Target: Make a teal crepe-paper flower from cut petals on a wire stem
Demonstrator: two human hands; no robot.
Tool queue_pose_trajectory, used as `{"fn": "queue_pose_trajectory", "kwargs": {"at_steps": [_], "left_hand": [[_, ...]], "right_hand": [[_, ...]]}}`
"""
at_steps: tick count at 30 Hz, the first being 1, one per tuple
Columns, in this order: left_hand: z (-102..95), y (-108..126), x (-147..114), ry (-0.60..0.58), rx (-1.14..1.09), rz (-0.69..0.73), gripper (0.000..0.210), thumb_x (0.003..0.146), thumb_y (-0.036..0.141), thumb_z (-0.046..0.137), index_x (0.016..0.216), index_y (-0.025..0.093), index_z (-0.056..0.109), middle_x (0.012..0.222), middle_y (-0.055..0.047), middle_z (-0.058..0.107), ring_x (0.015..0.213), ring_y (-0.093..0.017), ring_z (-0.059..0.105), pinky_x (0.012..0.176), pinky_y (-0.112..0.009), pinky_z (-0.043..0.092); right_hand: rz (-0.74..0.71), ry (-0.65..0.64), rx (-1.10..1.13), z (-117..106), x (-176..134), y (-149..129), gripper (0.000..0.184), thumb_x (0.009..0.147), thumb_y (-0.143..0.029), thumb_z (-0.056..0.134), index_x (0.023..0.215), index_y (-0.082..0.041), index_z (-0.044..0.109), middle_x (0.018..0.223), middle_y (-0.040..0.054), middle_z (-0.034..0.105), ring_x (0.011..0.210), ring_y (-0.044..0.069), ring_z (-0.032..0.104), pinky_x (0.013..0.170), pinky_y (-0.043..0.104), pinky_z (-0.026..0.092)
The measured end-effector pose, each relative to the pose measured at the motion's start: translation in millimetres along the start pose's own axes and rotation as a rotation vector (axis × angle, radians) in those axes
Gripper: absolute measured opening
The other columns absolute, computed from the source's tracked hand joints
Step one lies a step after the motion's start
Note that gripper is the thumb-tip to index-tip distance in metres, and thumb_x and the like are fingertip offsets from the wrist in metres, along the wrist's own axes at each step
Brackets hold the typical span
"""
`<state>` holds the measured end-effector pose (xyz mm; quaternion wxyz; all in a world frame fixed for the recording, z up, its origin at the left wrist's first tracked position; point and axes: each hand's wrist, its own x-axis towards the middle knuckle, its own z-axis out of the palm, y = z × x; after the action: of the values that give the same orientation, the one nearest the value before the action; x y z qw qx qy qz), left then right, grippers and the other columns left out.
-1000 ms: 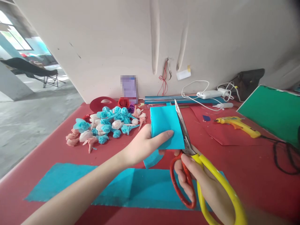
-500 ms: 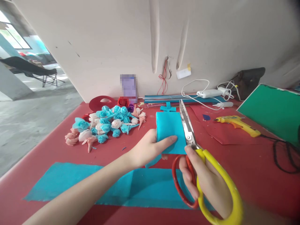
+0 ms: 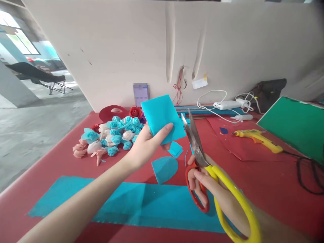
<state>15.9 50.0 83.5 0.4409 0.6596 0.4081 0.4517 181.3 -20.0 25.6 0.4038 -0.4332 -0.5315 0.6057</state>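
My left hand (image 3: 145,143) is closed on a folded blue crepe-like square (image 3: 163,111), thumb on top, held tilted above the table. My right hand (image 3: 215,189) grips large scissors (image 3: 198,151) with one yellow and one red handle loop. Their blades are slightly parted and point away from me, just right of the square. A narrow blue sliver hangs or lies by the blades, partly hidden. Below the square lie a rounded blue piece (image 3: 165,169) and some small blue squares (image 3: 175,149). A long blue strip (image 3: 126,202) stretches across the table under my forearms.
Blue, white and pink fabric-like flowers (image 3: 115,135) are heaped at left. A yellow glue gun (image 3: 260,138) with a black cord lies at right, before a green board (image 3: 296,125). White cables and a power strip (image 3: 226,105) rest along the wall.
My left hand has moved up and left with the blue square, now tilted and apart from the scissors. The blades have parted a little. The rounded piece now shows in full.
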Motion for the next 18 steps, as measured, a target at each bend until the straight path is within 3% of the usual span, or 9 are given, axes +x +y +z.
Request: {"fn": "queue_pose_trajectory", "kwargs": {"at_steps": [5,18], "left_hand": [[-2.1,0.5,1.7,0.028,0.024,-0.012,0.038,0.083,0.031,0.049,0.049,0.015,0.05,0.045,0.003,0.053,0.043,-0.006,0.047,0.048,-0.017,0.04],[-0.6,-0.1,-0.5,0.0,0.049,0.025,0.034,0.083,0.031,0.05,0.053,0.015,0.048,0.049,0.003,0.053,0.045,-0.007,0.049,0.047,-0.016,0.041]], "right_hand": [[-0.031,0.072,-0.215,1.4,-10.4,0.3,0.026,0.089,-0.043,0.039,0.1,-0.02,0.044,0.066,-0.0021,0.05,0.04,0.005,0.039,0.039,0.018,0.035],[-0.008,0.177,-0.383,9.0,-9.3,-11.5,0.022,0.087,-0.042,0.036,0.089,-0.022,0.045,0.056,-0.004,0.047,0.037,0.006,0.037,0.036,0.017,0.033]]}}
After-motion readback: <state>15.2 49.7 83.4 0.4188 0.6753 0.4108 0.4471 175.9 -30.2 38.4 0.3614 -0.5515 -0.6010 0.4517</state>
